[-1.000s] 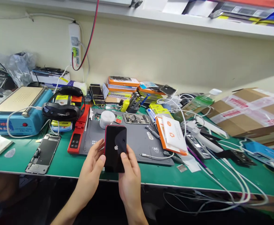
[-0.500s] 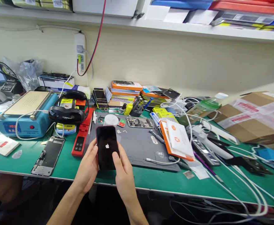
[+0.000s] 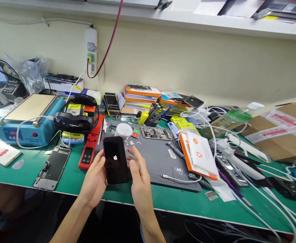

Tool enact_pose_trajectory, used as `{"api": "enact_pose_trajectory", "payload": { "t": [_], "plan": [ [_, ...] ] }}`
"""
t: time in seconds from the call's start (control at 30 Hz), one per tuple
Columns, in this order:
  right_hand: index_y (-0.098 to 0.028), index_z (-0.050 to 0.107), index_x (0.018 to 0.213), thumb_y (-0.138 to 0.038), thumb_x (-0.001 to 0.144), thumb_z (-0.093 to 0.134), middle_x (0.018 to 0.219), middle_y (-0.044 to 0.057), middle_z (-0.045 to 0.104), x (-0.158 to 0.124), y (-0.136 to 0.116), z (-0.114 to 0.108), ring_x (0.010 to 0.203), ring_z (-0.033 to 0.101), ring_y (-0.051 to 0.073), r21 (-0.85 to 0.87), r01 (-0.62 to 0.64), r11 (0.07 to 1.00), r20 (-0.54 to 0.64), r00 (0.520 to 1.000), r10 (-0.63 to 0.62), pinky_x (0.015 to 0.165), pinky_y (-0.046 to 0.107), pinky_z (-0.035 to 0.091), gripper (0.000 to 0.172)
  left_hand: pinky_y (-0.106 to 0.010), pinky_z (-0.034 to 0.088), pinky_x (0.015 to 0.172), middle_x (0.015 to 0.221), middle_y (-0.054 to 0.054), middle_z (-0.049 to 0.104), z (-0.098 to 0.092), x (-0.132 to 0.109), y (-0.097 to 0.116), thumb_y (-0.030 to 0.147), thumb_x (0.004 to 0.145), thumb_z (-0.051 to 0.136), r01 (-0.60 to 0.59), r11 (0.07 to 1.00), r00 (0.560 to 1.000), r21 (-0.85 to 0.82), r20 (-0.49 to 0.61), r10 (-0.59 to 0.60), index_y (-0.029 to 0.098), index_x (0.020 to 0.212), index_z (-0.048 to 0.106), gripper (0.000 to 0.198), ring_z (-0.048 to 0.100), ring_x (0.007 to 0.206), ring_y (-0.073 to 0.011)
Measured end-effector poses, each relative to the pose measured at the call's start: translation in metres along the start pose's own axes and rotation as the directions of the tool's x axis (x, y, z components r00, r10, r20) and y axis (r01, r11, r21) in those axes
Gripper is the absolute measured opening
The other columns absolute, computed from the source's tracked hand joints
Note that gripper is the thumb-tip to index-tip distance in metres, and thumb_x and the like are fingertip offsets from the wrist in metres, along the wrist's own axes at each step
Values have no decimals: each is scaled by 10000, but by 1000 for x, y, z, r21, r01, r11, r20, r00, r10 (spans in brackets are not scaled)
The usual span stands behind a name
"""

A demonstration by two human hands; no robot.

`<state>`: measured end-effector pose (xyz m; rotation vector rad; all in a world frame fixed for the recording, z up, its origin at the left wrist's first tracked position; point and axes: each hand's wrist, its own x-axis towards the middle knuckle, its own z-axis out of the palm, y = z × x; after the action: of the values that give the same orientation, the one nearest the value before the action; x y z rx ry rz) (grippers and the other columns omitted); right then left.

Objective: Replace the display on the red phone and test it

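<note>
Your left hand (image 3: 94, 184) held the black-faced phone (image 3: 115, 162) along its left side, thumb at that edge, while your right hand (image 3: 141, 189) was loosely spread beside the right edge; whether its fingers touched the back, you could not tell from this view. The phone was tilted up towards you over the front edge of the surface (image 3: 168, 202), left of its middle, a white logo lit on the dark screen. Behind it lay the grey mat (image 3: 153, 158), with a white round container (image 3: 124, 130) near the mat's back edge and a red device (image 3: 87, 155) along its left edge. Holding it well probably meant supporting the back, leaving the glass uncovered, pressing no side button by accident, and bringing it further in over the mat, lest it slip past the front edge.
</note>
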<state>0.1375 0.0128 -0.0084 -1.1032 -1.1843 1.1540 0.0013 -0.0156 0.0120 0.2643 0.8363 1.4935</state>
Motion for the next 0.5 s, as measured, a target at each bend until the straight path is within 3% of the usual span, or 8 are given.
{"api": "enact_pose_trajectory", "payload": {
  "t": [0.1, 0.17, 0.3, 0.5],
  "plan": [
    [-362, 493, 1663, -593, 1063, 647, 1718, 45, 522, -4, 6, 3, 1569, 524, 288, 225, -105, 969, 33, 994, 100, 1289, 519, 467, 661, -433, 466, 1292, 1560, -51, 696, 0, -1, 0, 373, 1061, 703, 24, 1000, 1000, 19, -1, -24, 324, 1607, 564, 565, 610, 1502, -253],
    [-358, 539, 1638, -552, 1067, 663, 1728, 27, 518, -6, 9, 3, 1625, 459, 285, 284, -105, 953, 58, 994, 92, 1347, 530, 399, 616, -420, 456, 1300, 1572, -45, 688, -1, -2, 1, 367, 1059, 706, 32, 999, 999, 21, 0, -32, 319, 1595, 581, 553, 594, 1518, -251],
    [-346, 656, 1549, -520, 1112, 603, 1706, 4, 549, -10, 10, -1, 1646, 434, 278, 299, -80, 951, 113, 992, 48, 1412, 544, 274, 474, -428, 427, 1325, 1587, -35, 677, -3, -4, 1, 356, 1033, 745, 69, 997, 998, 20, -13, -68, 319, 1575, 613, 559, 561, 1550, -260],
    [-350, 636, 1565, -489, 1105, 636, 1723, -9, 512, -13, 12, -3, 1669, 393, 274, 200, -60, 978, 101, 994, 40, 1420, 537, 261, 481, -434, 370, 1365, 1585, -21, 680, -3, -4, 4, 321, 1009, 765, 122, 992, 992, -29, -20, -123, 317, 1547, 657, 549, 526, 1580, -263]
  ]
}}
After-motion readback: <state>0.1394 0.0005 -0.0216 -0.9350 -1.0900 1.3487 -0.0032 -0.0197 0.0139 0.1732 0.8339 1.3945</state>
